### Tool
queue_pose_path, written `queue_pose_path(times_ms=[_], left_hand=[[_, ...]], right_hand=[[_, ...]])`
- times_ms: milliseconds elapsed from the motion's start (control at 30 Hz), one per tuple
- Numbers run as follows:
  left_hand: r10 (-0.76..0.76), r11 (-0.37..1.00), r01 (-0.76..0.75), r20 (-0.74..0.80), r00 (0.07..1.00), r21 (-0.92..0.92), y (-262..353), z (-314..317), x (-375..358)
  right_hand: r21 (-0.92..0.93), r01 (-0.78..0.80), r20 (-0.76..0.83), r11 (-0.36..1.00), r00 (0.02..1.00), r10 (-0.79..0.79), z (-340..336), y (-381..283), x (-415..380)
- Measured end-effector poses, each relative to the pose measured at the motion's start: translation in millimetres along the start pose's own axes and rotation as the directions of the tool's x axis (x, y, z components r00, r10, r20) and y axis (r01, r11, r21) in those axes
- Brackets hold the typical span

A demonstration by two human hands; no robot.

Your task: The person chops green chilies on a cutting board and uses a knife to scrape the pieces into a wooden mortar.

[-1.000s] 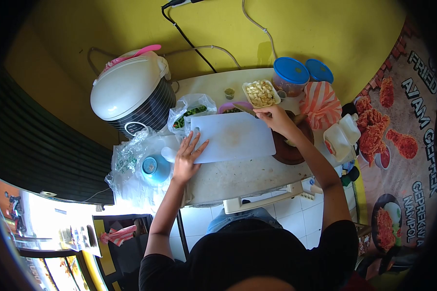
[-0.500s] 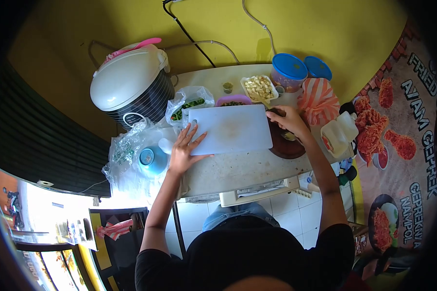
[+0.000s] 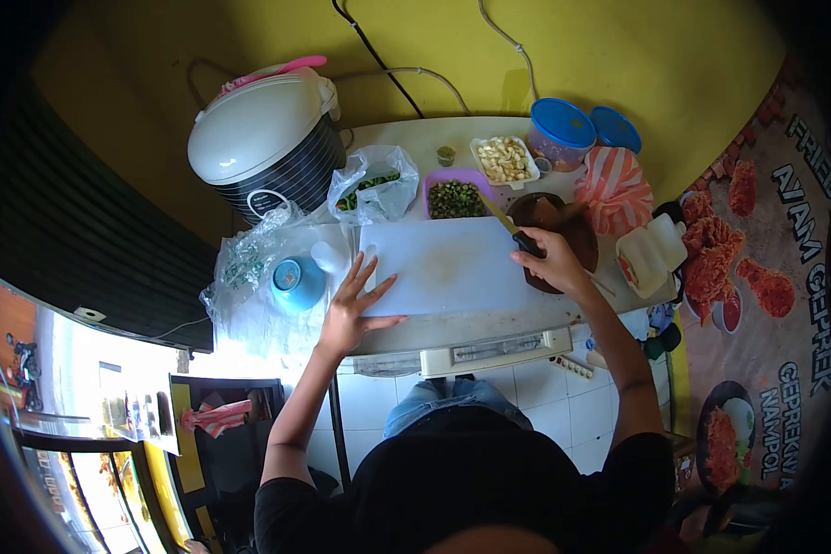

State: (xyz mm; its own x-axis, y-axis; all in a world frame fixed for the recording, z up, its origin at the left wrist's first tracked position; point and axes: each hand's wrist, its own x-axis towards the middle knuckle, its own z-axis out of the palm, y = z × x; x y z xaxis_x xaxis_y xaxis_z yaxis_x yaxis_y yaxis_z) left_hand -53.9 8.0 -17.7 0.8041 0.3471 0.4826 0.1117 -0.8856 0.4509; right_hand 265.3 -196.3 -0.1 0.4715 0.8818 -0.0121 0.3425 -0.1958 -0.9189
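A white cutting board (image 3: 443, 263) with a faint stain in its middle lies on the table. My left hand (image 3: 349, 305) rests on its left edge, fingers spread. In my right hand (image 3: 552, 261), at the board's right edge, is a knife (image 3: 512, 224) with a yellowish blade and dark handle, its blade pointing up and left. Behind the board stands a purple container (image 3: 454, 196) of chopped green pieces. A brown stone mortar (image 3: 582, 242) is partly hidden behind my right hand. A white tray of pale chopped pieces (image 3: 504, 161) sits farther back.
A rice cooker (image 3: 258, 129) stands at the back left, near a plastic bag of greens (image 3: 373, 185). A blue bowl (image 3: 298, 283) is at the left. Blue-lidded tubs (image 3: 563, 125), a striped bag (image 3: 614, 189) and an open foam box (image 3: 651, 256) occupy the right.
My right hand now holds the knife above the board's right edge. The board sits nearer to me, uncovering the purple container and more of the mortar. My left hand stays spread on the board.
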Motion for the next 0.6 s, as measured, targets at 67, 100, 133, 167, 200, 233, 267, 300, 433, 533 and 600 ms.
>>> queue_pose_path(times_ms=[67,100,133,167,200,233,267,300,433,533,600], left_hand=[[-0.039,0.999,0.04,0.011,0.999,-0.018,13.6,-6.6,-17.3],[-0.057,0.998,0.058,0.015,0.998,-0.026,19.0,-7.6,-24.8],[-0.075,0.997,0.076,0.018,0.997,-0.035,24.3,-7.5,-31.8],[-0.092,0.995,0.093,0.023,0.995,-0.045,28.6,-6.8,-38.2],[-0.107,0.993,0.109,0.032,0.994,-0.055,28.4,-3.4,-43.6],[-0.119,0.992,0.121,0.048,0.992,-0.047,26.5,0.7,-47.5],[-0.131,0.99,0.133,0.064,0.989,-0.039,24.1,5.1,-51.1],[-0.142,0.989,0.145,0.08,0.987,-0.031,22.1,8.9,-52.8],[-0.059,0.986,0.042,0.101,0.993,0.161,14.2,19.9,-46.9],[-0.112,0.987,0.106,0.038,0.993,0.124,11.3,28.7,-43.0],[-0.151,0.984,0.149,0.012,0.988,0.103,12.0,33.1,-43.5]], right_hand=[[-0.016,-0.071,0.035,0.997,0.997,0.072,3.6,-24.1,-21.5],[0.005,-0.082,0.044,0.997,0.996,0.081,7.2,-21.4,-27.2],[0.026,-0.093,0.052,0.995,0.994,0.092,10.0,-17.6,-33.2],[0.047,-0.106,0.06,0.993,0.993,0.103,13.1,-14.3,-38.9],[0.05,-0.098,0.052,0.994,0.994,0.096,16.7,-12.7,-42.8],[0.024,-0.078,0.052,0.997,0.996,0.077,19.0,-7.0,-43.3],[-0.001,-0.058,0.053,0.998,0.997,0.058,21.4,2.8,-42.6],[-0.026,-0.038,0.053,0.999,0.998,0.04,24.5,10.7,-41.2],[-0.11,0.065,-0.008,0.992,0.998,-0.066,34.2,22.9,-34.9],[-0.148,0.012,-0.008,0.989,1.0,-0.013,37.0,11.6,-31.5],[-0.191,-0.035,-0.018,0.981,0.999,0.032,36.8,-1.3,-33.4]])
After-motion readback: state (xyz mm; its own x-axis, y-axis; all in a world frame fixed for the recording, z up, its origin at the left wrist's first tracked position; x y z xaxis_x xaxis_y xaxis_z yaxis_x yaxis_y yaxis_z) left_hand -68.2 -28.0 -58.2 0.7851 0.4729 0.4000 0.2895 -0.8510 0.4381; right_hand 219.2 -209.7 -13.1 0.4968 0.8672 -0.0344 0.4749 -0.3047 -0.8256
